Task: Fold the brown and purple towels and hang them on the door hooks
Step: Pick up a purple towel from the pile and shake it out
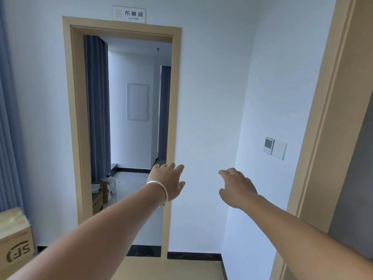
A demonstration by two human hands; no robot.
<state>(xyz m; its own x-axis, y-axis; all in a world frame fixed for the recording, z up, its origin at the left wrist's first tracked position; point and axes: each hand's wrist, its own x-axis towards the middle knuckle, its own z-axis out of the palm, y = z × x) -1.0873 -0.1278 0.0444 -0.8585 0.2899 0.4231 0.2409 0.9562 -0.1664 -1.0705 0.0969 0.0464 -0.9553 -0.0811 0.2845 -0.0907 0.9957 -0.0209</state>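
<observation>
From my head camera, both my arms reach out in front of me. My left hand (168, 181) is at 6 o'clock, fingers loose and spread, holding nothing. It has a silver bracelet (161, 191) on the wrist. My right hand (237, 185) is at 4 o'clock, fingers relaxed, holding nothing too. I cannot see the brown or purple towels, or any hooks. An open doorway (129, 118) stands at 11 o'clock, with a sign (129, 14) above it. Grey curtains (96, 108) hang inside. A wall switch (275, 148) is at 3 o'clock. A cardboard box (16, 247) sits at 8 o'clock.
</observation>
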